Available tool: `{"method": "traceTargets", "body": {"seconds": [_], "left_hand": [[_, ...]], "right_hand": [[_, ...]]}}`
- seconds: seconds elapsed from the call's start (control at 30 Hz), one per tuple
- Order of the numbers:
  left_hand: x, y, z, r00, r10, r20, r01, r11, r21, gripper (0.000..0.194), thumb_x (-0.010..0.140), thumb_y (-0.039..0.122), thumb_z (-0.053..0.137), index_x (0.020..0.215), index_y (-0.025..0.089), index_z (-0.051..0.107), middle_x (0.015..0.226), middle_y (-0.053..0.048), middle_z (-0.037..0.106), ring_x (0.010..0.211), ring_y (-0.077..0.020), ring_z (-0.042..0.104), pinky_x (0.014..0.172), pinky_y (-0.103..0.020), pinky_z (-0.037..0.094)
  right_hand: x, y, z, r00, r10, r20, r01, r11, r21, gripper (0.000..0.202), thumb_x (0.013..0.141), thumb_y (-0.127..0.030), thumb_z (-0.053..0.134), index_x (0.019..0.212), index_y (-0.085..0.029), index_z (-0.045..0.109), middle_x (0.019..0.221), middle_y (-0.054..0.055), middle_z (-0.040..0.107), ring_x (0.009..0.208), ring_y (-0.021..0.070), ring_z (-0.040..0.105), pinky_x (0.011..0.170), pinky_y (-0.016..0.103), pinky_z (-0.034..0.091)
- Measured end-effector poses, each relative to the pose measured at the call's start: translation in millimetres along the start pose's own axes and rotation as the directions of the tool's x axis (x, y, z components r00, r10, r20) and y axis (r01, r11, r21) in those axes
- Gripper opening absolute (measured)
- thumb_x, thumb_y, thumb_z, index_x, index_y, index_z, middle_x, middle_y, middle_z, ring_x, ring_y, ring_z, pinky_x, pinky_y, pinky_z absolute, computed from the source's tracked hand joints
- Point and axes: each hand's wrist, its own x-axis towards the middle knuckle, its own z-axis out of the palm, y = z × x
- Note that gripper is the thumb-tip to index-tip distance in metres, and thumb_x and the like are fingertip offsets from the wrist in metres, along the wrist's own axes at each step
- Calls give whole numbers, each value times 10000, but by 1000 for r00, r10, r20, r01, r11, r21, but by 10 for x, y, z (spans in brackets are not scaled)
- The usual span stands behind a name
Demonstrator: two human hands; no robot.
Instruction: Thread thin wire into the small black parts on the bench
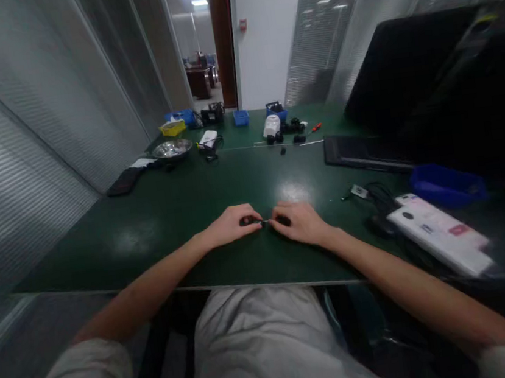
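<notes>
Close to the table's front edge, my left hand (235, 224) is closed, thumb and fingertips pinching a small dark piece (263, 223). My right hand (301, 222) sits just to the right, also closed in a pinch. A thin pale bit shows in the narrow gap between the two sets of fingertips. Whether it belongs to the dark piece or to something in the right fingers is too small to tell. Both hands rest low over the green tabletop (165, 224).
At right lie a white box (439, 233), a dark cable (380, 198) and a blue bin (448, 184), near a large black monitor (413, 71). Farther back are a metal bowl (173, 150), a yellow tray (173, 129), a blue basket (241, 118) and a red screwdriver (316, 127).
</notes>
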Motion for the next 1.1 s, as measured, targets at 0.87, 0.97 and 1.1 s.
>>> {"method": "traceTargets", "body": {"seconds": [0.87,0.97,1.1], "left_hand": [[-13,-17,-50,995,50,-91,-54,997,-49,264,988,319,646,1167,182,782,1096,-95,735,996,-193,687,911,-288,502],[-20,-42,-36,993,70,-92,-72,997,-19,283,999,333,627,1184,183,779,1095,-101,731,999,-199,687,912,-297,508],[-32,-55,-15,994,99,-54,-97,994,50,287,1009,322,609,1196,179,772,1080,-100,714,988,-192,676,911,-297,506]], "right_hand": [[17,-26,-33,1000,-16,-13,17,997,82,261,1049,-415,491,1004,-218,655,948,26,683,775,149,593,669,266,323],[21,-36,-31,1000,-23,-3,23,998,58,267,1054,-421,478,1017,-222,652,946,27,685,772,152,597,659,268,312],[21,-65,-33,999,-30,28,31,998,-48,279,1052,-434,473,1022,-227,657,945,31,679,736,150,582,624,279,267]]}}
